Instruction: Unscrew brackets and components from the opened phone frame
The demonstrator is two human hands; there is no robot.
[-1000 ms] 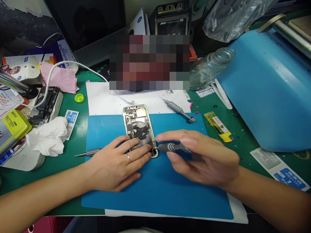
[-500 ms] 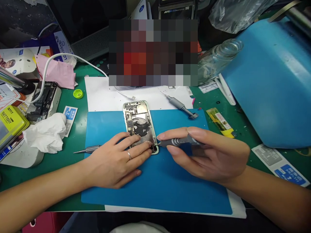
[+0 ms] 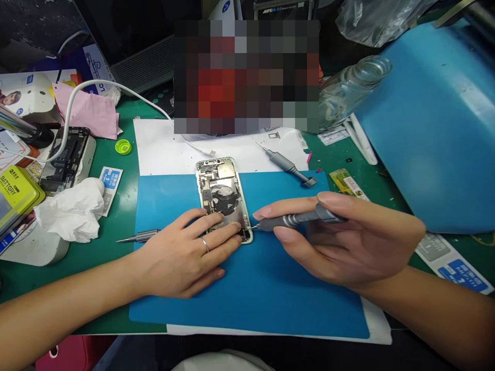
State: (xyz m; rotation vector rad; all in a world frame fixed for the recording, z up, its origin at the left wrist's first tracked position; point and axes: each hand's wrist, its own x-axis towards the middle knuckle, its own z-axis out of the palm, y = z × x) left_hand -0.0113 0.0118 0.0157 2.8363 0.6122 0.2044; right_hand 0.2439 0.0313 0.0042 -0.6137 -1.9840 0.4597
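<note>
An opened phone (image 3: 228, 188) lies on the blue mat (image 3: 247, 304), its circuit boards and metal inside exposed. My left hand (image 3: 195, 247), a ring on one finger, rests across the phone's lower end with fingers stretched out. Between thumb and fingers, my right hand (image 3: 348, 237) holds a grey screwdriver (image 3: 297, 220) almost level. Its thin tip points left at the phone's lower right edge; whether it touches a screw is too small to tell. A second screwdriver (image 3: 141, 236) lies partly under my left hand, and another screwdriver (image 3: 284, 162) lies beyond the phone.
White paper (image 3: 162, 147) sits under the mat's far side, with a white cable (image 3: 131, 94) above it. A glass jar (image 3: 350, 93) and a large blue sheet (image 3: 429, 139) stand right. Crumpled tissue (image 3: 73, 208), a yellow battery box (image 3: 19, 193) and another opened phone (image 3: 67, 154) are left.
My right hand has shifted right along the screwdriver's handle end, and the tip has drawn slightly back at the phone's edge. My left hand and the phone stay in place.
</note>
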